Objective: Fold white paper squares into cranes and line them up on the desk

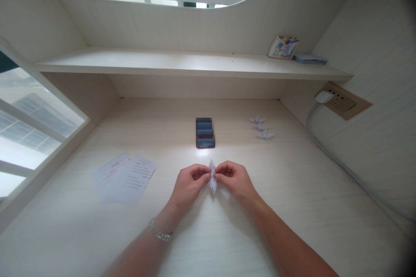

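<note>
Between my two hands is a narrow folded piece of white paper [212, 187], pointed at its top and bottom ends. My left hand [192, 180] pinches its left side between thumb and fingers. From the other side, my right hand [235, 177] pinches it in the same way. The fingertips hide the paper's middle. Just beyond my hands lies a dark phone [205, 133], its screen blurred out. Farther off to the right stand three folded paper cranes [265, 136] in a short row.
Sheets of paper with writing [130, 179] lie on the desk at left. A shelf [182, 61] spans the back, bearing a colourful packet [283, 47] and a flat stack [310, 59]. On the right wall, a white plug sits in a socket panel [344, 101], its grey cable [341, 162] trailing down.
</note>
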`<state>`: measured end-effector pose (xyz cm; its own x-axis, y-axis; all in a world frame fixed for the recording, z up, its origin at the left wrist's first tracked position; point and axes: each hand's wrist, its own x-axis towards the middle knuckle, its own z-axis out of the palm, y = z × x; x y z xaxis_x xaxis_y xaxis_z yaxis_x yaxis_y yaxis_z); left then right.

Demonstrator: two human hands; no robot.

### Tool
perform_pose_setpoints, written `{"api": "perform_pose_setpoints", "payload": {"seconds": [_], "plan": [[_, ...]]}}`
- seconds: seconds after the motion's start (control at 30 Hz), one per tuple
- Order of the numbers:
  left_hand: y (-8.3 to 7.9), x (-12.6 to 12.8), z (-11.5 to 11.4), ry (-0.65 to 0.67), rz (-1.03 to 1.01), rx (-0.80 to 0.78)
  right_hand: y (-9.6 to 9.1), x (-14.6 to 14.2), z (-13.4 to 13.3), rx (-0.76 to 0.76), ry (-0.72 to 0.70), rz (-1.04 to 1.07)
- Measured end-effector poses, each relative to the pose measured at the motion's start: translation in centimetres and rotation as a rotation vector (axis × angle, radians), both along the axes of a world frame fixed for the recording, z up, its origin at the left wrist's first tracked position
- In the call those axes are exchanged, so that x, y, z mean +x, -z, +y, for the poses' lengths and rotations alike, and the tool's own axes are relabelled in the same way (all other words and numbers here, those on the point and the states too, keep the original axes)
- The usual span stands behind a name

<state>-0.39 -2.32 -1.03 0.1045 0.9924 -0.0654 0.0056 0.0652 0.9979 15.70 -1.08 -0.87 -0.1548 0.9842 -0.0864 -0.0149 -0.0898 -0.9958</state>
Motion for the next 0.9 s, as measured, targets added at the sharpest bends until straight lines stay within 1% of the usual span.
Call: {"api": "perform_pose_setpoints", "payload": {"seconds": [0.3, 0.47, 0.53, 0.63, 0.73, 0.9], "plan": [[-0.2, 0.0, 0.0, -0.015, 0.001, 0.012, 0.3, -0.2, 0.0, 0.036, 0.008, -0.023], [-0.7, 0.2, 0.0, -0.049, -0.007, 0.027, 0.1, -0.5, -0.3, 0.093, 0.050, -0.023], [-0.9, 0.3, -0.1, -0.065, -0.010, 0.040, 0.0, -0.6, -0.3, 0.087, 0.062, 0.006], [-1.2, 0.4, -0.2, -0.100, -0.039, 0.051, 0.1, -0.7, -0.4, 0.039, 0.036, 0.061], [-1.2, 0.5, -0.2, -0.118, -0.088, 0.027, 0.2, -0.7, -0.3, 0.015, 0.021, 0.067], [-0.9, 0.4, -0.1, -0.078, -0.170, -0.062, -0.1, -0.5, -0.2, 0.033, 0.047, 0.059]]}}
